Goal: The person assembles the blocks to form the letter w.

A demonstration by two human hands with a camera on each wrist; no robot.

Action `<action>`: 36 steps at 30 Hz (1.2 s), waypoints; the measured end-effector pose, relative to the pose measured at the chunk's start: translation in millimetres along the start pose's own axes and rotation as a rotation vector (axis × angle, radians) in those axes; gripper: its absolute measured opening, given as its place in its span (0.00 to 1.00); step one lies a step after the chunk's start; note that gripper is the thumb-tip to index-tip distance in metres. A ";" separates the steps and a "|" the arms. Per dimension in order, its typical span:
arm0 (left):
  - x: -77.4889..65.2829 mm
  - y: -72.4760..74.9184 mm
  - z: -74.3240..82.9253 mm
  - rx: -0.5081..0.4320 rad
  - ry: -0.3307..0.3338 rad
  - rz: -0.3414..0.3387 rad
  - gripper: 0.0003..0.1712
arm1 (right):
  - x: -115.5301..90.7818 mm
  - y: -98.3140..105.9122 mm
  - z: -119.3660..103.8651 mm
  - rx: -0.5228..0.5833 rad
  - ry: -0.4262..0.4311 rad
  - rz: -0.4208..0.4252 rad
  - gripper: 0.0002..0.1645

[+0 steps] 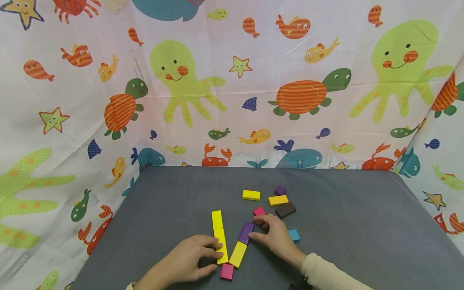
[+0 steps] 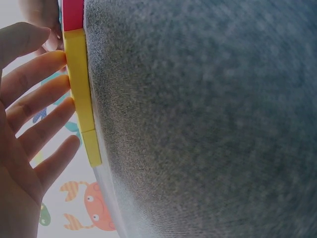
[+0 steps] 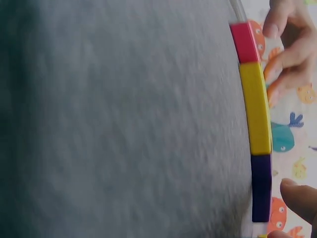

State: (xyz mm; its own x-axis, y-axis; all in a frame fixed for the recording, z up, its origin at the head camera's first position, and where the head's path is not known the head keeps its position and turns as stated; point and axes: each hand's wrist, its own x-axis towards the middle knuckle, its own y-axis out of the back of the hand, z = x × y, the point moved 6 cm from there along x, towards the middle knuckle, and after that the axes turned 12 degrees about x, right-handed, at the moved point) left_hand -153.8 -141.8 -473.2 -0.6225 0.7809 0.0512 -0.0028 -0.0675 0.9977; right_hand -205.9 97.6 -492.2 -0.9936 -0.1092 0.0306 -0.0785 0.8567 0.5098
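Note:
Two yellow blocks (image 1: 220, 245) lie end to end in a line, and the fingertips of my left hand (image 1: 190, 255) rest on the nearer one. In the left wrist view its fingers are spread and fairly straight along them. A second line slants away to the right: a yellow block (image 1: 237, 254), then a purple block (image 1: 246, 233). At the near end, where the lines meet, sits a pink block (image 1: 227, 272). My right hand (image 1: 275, 237) is at the purple block, thumb tip by its right side and index finger near its far end, beside another pink block (image 1: 259, 211).
Beyond the right hand lie a yellow block (image 1: 251, 195), an orange-yellow block (image 1: 278, 200), a dark brown block (image 1: 285, 210) and a small purple block (image 1: 280, 190). A blue block (image 1: 294, 235) is partly behind the right hand. A patterned sea-animal curtain (image 1: 253, 100) hangs around the grey table (image 1: 362, 241).

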 end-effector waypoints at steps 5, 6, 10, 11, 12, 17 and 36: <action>-0.3 -0.2 -0.1 -0.002 -0.004 0.009 0.16 | 11.0 10.1 4.2 -0.024 -0.008 0.010 0.30; -0.5 -0.1 0.0 -0.002 -0.004 0.012 0.16 | 13.7 13.3 5.9 -0.031 -0.013 0.014 0.31; -1.0 0.4 1.1 -0.006 -0.007 0.028 0.16 | 27.1 32.5 12.9 -0.001 -0.014 0.050 0.31; -1.0 0.5 1.4 -0.006 -0.009 0.033 0.16 | 31.1 38.7 15.3 0.015 -0.018 0.067 0.30; -1.1 0.6 1.7 -0.007 -0.010 0.035 0.15 | 35.3 45.4 17.4 0.019 -0.020 0.085 0.29; -0.8 1.5 2.1 -0.008 -0.009 0.030 0.15 | 61.4 81.8 28.4 -0.031 0.022 0.166 0.21; -0.1 1.6 1.3 -0.007 -0.012 0.016 0.16 | 108.1 103.0 54.6 -0.165 -0.039 -0.030 0.26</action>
State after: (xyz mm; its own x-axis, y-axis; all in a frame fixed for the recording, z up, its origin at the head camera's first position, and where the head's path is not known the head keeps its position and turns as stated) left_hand -152.7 -141.2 -471.6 -0.6132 0.7870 0.0681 0.0019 -0.0847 0.9964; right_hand -325.9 201.6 -483.4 -0.9937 -0.1109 -0.0187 -0.0968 0.7586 0.6443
